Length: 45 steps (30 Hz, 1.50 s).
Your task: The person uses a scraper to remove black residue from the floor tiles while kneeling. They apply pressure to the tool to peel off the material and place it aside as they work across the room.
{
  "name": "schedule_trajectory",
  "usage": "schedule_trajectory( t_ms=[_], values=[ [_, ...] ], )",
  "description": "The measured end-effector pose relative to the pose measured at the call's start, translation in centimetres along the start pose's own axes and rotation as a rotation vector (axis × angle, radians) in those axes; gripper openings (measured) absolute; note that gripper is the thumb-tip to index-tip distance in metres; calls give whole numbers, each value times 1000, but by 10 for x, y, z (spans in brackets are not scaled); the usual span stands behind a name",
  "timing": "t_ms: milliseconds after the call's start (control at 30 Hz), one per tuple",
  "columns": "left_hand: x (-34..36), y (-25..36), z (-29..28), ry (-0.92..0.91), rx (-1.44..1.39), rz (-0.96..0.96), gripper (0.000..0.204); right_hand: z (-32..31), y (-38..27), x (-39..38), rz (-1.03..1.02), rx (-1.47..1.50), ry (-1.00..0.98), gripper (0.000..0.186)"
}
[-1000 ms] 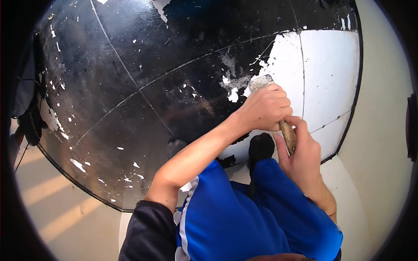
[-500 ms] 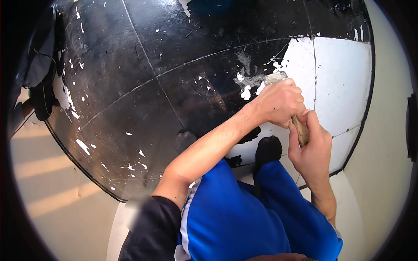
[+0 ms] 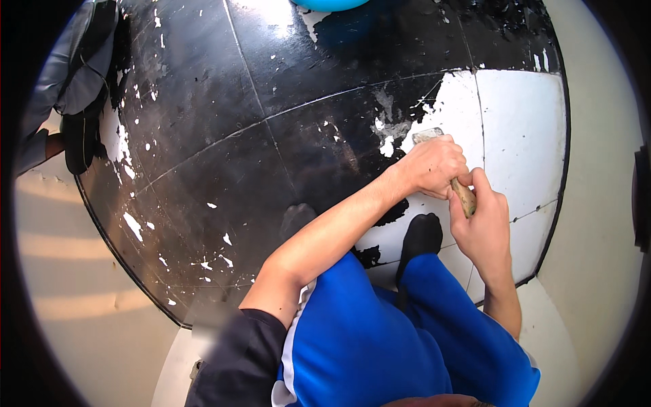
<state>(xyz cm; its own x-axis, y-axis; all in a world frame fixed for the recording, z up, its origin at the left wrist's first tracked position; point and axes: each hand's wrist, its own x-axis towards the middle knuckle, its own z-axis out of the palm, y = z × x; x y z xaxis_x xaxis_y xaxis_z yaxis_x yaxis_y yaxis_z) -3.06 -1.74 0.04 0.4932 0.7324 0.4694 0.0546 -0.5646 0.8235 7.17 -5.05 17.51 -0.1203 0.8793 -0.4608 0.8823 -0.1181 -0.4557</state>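
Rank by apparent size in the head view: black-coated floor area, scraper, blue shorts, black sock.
1. black-coated floor area, by far the largest.
2. blue shorts, though nearness to the camera enlarges them.
3. black sock.
4. scraper, mostly hidden by both hands, so unsure against the sock.

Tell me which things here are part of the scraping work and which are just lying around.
Part of the work:
- scraper, wooden handle, gripped by the left hand and right hand
- black coating on the floor
- white tiles already bared

Lying about:
- blue round object at the top edge
- dark cloth bundle at the left
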Motion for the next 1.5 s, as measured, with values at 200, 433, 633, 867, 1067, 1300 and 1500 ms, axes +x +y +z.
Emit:
schedule_trajectory(
  t_ms=[200,433,633,867,1067,1300,1500],
  values=[
    [4,-11,-7,-43,37,12,36,7,-4,10,10,-58,23,21],
    [24,-33,-14,-57,133,100,33,13,5,26,-6,-46,83,21],
    [17,-32,-22,-69,39,31,35,-2,-18,34,-7,16,69,19],
    [13,-5,-5,-62,15,-63,38,-8,-15,15,27,-47,-14,19],
    [37,-43,-22,-147,146,39,35,7,-1,44,-16,-63,93,19],
    [33,-31,-21,-201,42,-84,31,-7,-12,36,26,-96,66,22],
    [10,-13,-7,-103,17,-86,30,-7,-18,23,35,-92,-39,22]
  ],
)
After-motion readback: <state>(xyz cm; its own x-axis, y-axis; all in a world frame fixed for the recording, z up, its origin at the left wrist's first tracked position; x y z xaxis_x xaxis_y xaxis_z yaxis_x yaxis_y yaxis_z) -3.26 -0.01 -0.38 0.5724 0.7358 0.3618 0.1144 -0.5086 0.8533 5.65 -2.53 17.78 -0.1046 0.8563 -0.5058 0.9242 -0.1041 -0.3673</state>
